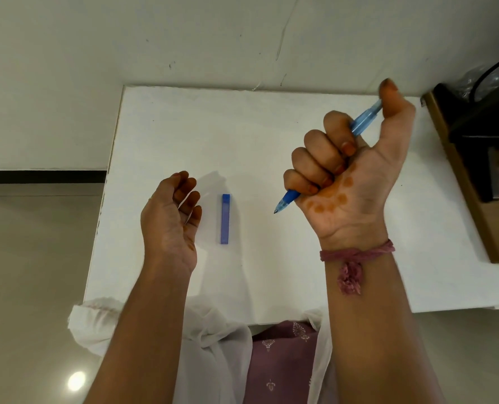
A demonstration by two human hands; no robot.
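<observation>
My right hand (347, 173) is raised above the white table (271, 135), palm toward me, its fingers curled round a blue pen (362, 122). The pen's tip sticks out below the fist and points down-left; my thumb rests on its upper end. A narrow blue rectangular case (225, 218) lies flat on the table between my hands. My left hand (171, 220) hovers just left of the case, fingers loosely curled and holding nothing, apart from the case.
The white table stands against a pale wall (184, 39). A dark object on a brown board (475, 158) sits at the table's right edge. Pale floor (32, 258) lies to the left. A pink thread band (356, 255) circles my right wrist.
</observation>
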